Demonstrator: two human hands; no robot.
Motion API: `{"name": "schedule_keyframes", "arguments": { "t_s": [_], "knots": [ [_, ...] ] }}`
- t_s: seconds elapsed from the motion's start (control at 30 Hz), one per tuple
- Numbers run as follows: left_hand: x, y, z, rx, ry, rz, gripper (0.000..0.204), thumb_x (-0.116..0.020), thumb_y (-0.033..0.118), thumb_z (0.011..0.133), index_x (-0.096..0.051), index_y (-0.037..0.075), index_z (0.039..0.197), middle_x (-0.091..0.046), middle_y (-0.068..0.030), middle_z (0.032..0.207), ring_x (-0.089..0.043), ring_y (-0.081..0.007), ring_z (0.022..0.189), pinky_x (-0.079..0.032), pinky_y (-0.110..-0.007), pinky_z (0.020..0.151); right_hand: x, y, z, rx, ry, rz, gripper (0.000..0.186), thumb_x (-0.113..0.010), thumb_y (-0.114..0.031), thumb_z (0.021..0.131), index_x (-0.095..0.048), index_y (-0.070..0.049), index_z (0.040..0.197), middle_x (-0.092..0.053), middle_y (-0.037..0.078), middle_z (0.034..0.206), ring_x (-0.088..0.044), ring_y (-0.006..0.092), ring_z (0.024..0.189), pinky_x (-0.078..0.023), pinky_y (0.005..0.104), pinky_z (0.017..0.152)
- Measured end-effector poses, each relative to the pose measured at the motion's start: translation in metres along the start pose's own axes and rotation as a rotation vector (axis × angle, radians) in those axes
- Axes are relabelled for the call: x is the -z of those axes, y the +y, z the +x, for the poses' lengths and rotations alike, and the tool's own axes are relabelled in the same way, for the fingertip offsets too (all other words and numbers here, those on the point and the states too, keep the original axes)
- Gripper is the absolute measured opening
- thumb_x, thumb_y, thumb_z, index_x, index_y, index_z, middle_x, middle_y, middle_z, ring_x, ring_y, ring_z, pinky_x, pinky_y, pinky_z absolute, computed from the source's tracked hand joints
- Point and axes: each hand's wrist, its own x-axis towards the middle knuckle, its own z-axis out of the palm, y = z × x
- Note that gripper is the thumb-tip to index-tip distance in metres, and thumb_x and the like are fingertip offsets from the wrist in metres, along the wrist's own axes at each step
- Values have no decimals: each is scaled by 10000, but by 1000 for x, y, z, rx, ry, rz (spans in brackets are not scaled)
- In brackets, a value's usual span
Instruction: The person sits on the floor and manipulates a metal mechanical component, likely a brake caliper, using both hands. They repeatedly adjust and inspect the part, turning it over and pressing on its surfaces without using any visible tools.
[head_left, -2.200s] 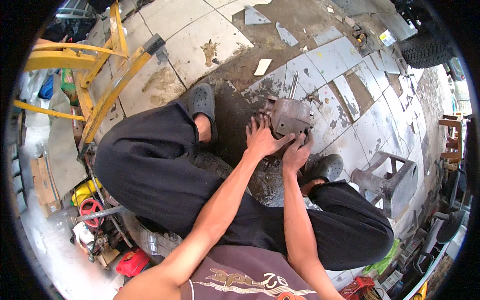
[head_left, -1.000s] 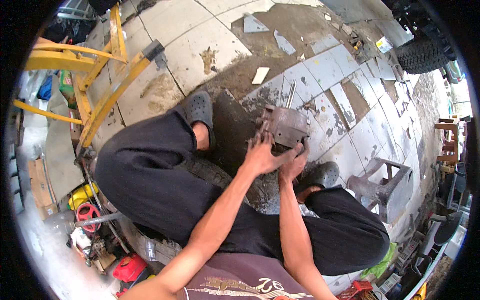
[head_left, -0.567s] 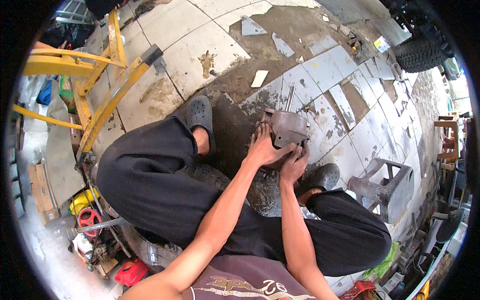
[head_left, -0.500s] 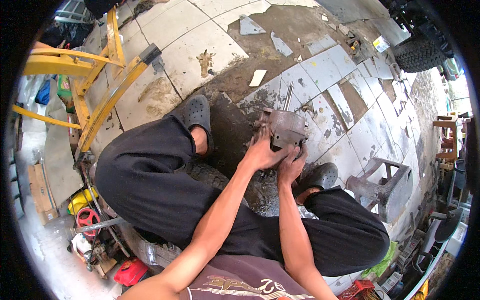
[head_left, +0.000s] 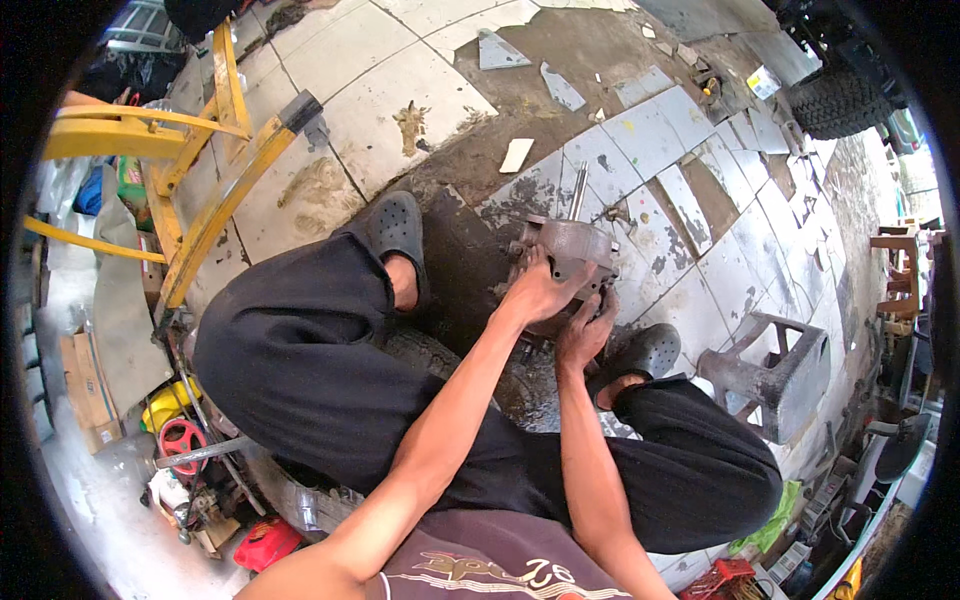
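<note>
Between my feet is a grimy grey-brown metal housing (head_left: 577,243), with a thin bright shaft (head_left: 580,190) standing out of its far end. Round its left and near side, my left hand (head_left: 540,294) is closed, the thumb stretched across the near face. At the near right edge my right hand (head_left: 586,334) has its fingers curled up against the housing. The fingertips of both hands are partly hidden by the part. Beneath the hands lies a dark, oily patch of floor with blackened metal pieces, hard to make out.
A grey plastic stool (head_left: 790,370) lies to the right of my right clog (head_left: 652,350). On the left stands a yellow metal frame (head_left: 215,220). Broken floor tiles (head_left: 500,50) lie ahead, and a black tyre (head_left: 840,105) is at the far right.
My left thumb has moved up onto the near face of the housing, away from my right hand. My right fingers have shifted slightly; the housing has stayed almost in place.
</note>
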Motion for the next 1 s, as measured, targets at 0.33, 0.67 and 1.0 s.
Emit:
{"name": "schedule_keyframes", "arguments": {
  "t_s": [0.33, 0.67, 1.0],
  "knots": [
    [-35, -13, -5, -119, 248, 114, 1246, -611, 757, 816, -107, -109, 1555, -208, -339, 1608, -233, -426, 1506, -213, -445, 1231, 3, -4, 5, -57, -10, -46, 527, -493, -400, 1049, -538, 27, 1355, -598, 243, 1331, -556, 424, 1226, -421, 478, 1040],
    [-33, -7, -20, -207, 334, 172, 1301, -622, 773, 794, -119, -183, 1520, -297, -399, 1538, -343, -465, 1449, -324, -431, 1188, -1, -3, -1, -23, -4, -45, 532, -482, -393, 1058, -523, 47, 1354, -608, 254, 1307, -582, 435, 1175, -448, 487, 997],
    [-15, 0, -5, -46, 232, 176, 1373, -529, 860, 787, -79, -227, 1495, -155, -404, 1586, -233, -455, 1500, -253, -432, 1226, -2, -8, -1, -17, -37, 24, 535, -508, -379, 1042, -525, 45, 1368, -598, 259, 1331, -558, 422, 1221, -418, 486, 1031]
  ]
}}
